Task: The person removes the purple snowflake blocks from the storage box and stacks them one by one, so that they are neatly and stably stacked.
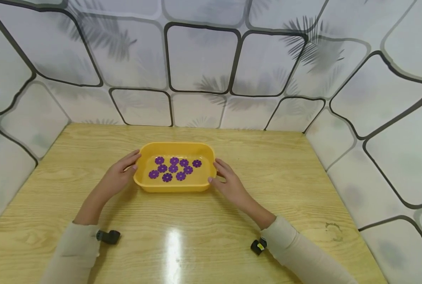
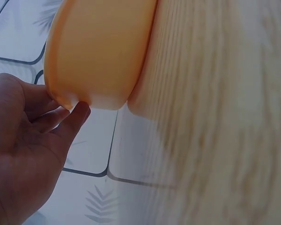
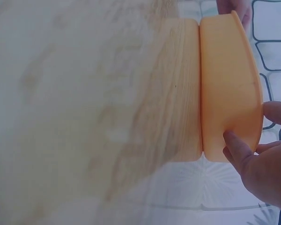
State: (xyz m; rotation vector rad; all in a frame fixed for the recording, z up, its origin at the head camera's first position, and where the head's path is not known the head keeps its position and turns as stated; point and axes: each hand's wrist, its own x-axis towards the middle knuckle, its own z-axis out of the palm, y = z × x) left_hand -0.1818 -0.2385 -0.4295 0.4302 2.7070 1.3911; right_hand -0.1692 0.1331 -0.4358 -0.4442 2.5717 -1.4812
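A yellow plastic tray (image 1: 177,188) with rounded corners rests on the wooden table. Inside it lie several purple notched discs (image 1: 173,169), flower-shaped and spread over the floor of the tray. My left hand (image 1: 120,173) holds the tray's left end, its fingers at the far corner and the thumb lower at the rim. The right hand (image 1: 230,185) grips the opposite end. In the left wrist view, fingertips (image 2: 82,110) touch the tray's outer wall (image 2: 100,56). Fingers (image 3: 239,147) press the outer side (image 3: 227,79) in the right wrist view, with another digit at the rim.
The pale wood-grain table (image 1: 143,240) reaches back to a patterned covering (image 1: 203,59) of grey outlines and leaf shadows, which also closes off both sides. Small black devices (image 1: 109,236) sit at both sleeve cuffs. A light reflection shines near the front.
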